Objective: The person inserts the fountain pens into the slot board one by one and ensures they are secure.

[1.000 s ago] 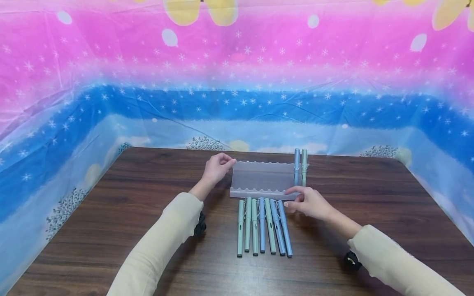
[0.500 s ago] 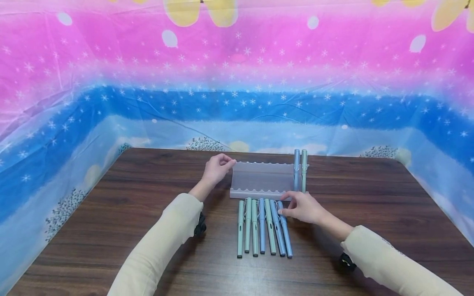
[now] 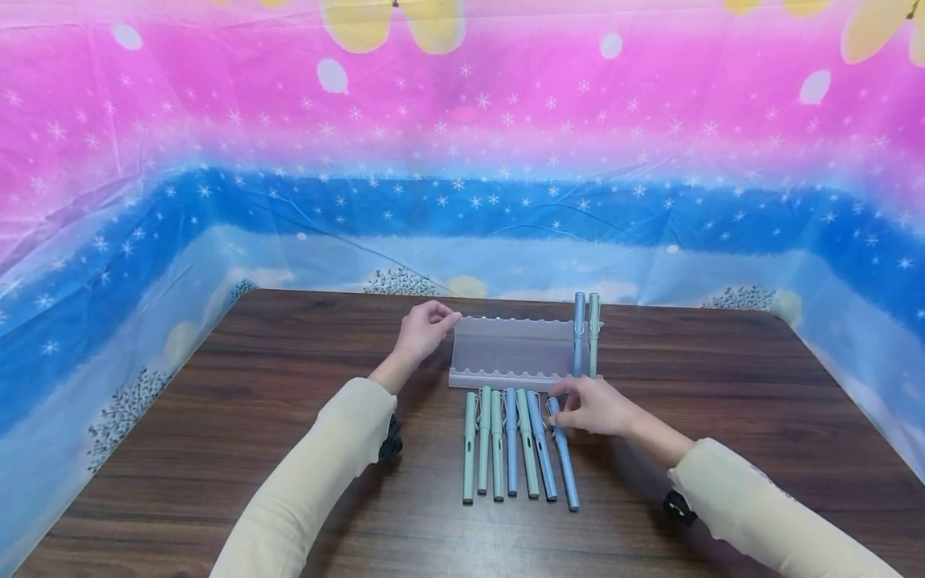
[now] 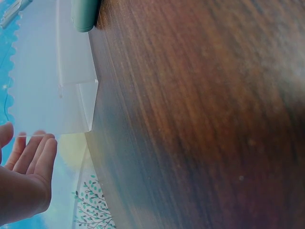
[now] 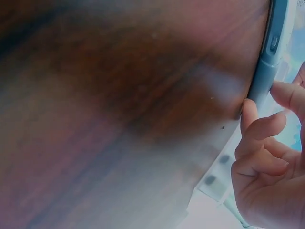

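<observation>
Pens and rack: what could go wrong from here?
1. The right hand pinches the row's rightmost blue pen near one end, so its far end might swing on lifting.
2. The left hand holds only the upper left corner of the rack; a tug might shift it and upset the two standing pens.

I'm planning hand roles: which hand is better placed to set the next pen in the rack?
The right hand, most likely: it pinches the blue pen lying farthest right, near the rack. The left hand holds the rack's left edge, away from that pen.
</observation>
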Available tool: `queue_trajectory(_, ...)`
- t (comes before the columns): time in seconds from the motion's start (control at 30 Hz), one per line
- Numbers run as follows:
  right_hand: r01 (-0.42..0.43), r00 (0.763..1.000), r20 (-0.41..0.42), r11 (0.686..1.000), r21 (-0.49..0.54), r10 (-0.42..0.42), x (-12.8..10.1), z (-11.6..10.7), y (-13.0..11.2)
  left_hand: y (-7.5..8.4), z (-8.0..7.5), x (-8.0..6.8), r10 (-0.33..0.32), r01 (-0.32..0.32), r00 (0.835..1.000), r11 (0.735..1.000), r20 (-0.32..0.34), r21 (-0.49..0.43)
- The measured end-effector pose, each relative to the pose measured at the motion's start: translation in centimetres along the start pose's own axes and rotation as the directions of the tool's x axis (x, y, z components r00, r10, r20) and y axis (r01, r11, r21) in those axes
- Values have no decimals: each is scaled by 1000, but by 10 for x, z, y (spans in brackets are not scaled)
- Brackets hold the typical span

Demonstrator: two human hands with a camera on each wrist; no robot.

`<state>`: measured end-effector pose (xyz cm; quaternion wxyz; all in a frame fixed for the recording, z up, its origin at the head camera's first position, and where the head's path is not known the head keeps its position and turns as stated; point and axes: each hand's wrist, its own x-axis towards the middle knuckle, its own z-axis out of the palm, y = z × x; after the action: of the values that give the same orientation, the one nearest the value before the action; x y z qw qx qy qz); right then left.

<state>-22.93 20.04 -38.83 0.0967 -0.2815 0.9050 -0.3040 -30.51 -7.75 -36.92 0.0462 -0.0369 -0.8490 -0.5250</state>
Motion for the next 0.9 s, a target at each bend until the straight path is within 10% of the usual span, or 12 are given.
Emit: queue_trajectory(0.9, 30, 996, -79, 990, -137, -41, 2, 4, -1, 0, 0, -1, 5, -5, 1000, 1000, -1, 9)
